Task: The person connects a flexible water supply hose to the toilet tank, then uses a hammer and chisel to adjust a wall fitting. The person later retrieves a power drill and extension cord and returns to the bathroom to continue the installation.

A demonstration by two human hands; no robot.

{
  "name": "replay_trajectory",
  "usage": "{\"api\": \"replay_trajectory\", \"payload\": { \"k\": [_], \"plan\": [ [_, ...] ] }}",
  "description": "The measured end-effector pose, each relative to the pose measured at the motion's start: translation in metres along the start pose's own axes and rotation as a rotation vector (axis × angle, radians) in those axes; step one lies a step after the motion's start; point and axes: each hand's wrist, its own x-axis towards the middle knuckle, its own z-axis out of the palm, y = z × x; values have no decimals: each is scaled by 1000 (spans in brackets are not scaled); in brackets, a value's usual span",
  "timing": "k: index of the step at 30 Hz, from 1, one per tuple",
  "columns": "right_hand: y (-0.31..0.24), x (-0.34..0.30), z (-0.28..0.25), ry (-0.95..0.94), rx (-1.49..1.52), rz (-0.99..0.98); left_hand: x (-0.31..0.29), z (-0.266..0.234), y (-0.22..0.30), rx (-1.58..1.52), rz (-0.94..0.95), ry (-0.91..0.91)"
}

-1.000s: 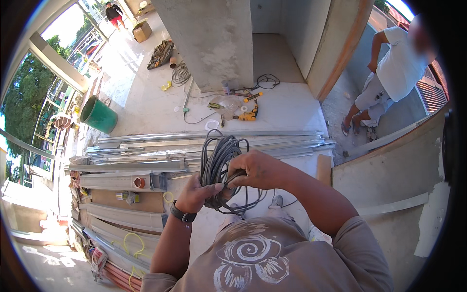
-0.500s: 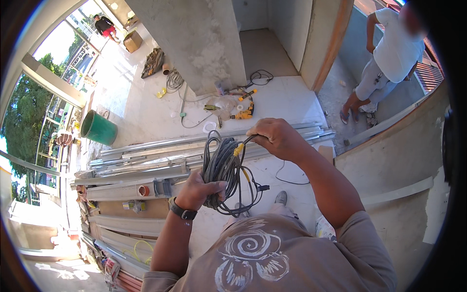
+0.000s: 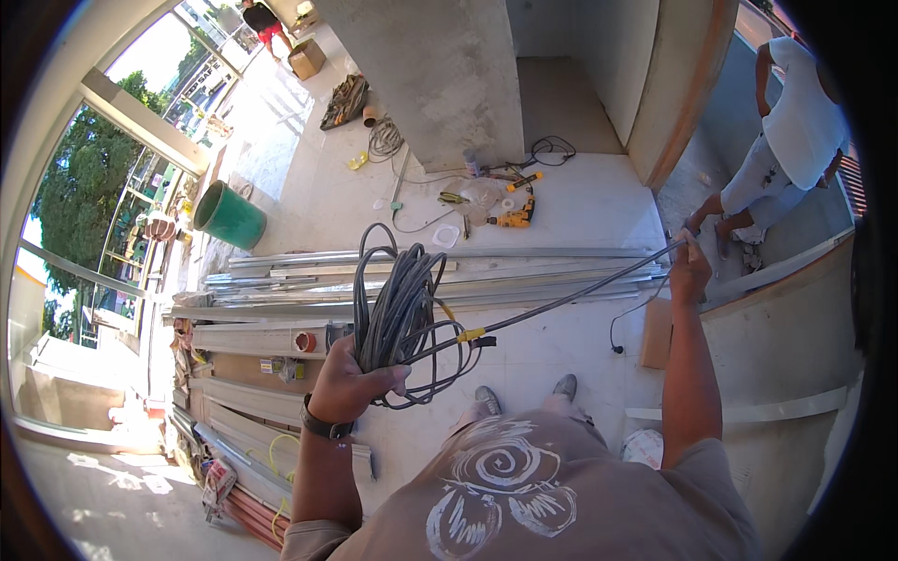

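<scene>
A thick coil of dark grey electric cable (image 3: 400, 304) hangs from my left hand (image 3: 351, 385), whose fingers and thumb close round its lower left side. From the coil a length of cable stretches tight up to the right, where my right hand (image 3: 690, 269) grips its end part at arm's reach. A band of yellow tape (image 3: 470, 335) is wrapped on the cable close to the coil. Beside it a small black end piece (image 3: 484, 342) sticks out; I cannot make out its kind. Loose loops droop below my left hand.
Long metal profiles (image 3: 524, 254) lie across the floor ahead. Beyond them are a yellow cordless drill (image 3: 513, 217), a green bucket (image 3: 230, 215) and a concrete pillar (image 3: 426, 84). A person in a white shirt (image 3: 804, 112) stands at the right; another person (image 3: 265, 23) is far left.
My right hand has moved out to the right, drawing a long straight length of cable from the coil. My left hand with the coil has shifted slightly left in view.
</scene>
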Motion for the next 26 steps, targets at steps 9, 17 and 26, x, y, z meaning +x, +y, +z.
{"api": "replay_trajectory", "payload": {
  "k": [9, 17, 26],
  "plan": [
    [13, 1, 7, 3, 99, 203, -11, 14, -3, 484, 97, 94],
    [9, -3, 4, -683, 214, 260, -1, -20, -11, -243, 120, 71],
    [92, -92, 58, -222, 119, 390, -23, -66, 13, -506, 389, 244]
  ]
}}
